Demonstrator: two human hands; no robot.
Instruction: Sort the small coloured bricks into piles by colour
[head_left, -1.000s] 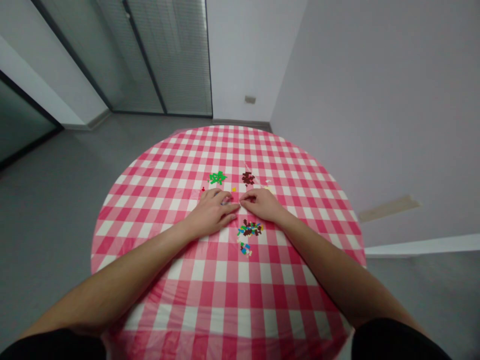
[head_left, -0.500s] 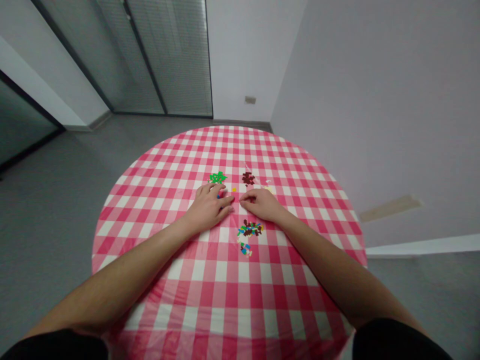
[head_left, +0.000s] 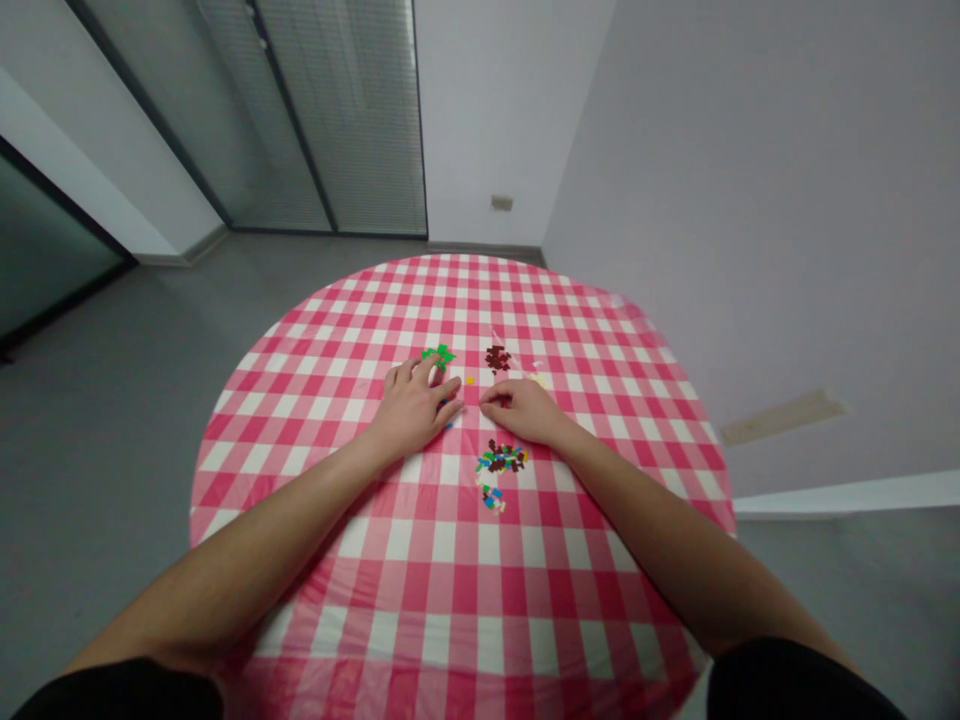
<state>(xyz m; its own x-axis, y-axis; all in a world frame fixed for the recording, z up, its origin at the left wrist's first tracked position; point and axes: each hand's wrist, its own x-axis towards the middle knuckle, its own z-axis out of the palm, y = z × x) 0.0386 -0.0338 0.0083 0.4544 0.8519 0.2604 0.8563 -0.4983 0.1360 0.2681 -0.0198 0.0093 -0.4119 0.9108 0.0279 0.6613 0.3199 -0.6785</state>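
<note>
Left hand half open, palm down, fingertips beside tiny blue pieces (mostly hidden, any grip impossible to tell); right hand loosely curled, also unclear. Between the hands, a yellow piece; just beyond, a green cluster and a dark red cluster; just behind the right hand, a mixed pile, all on the gingham surface.

Tiny coloured pieces too small to identify.

A glass partition with blinds (gray floor beneath)
</note>
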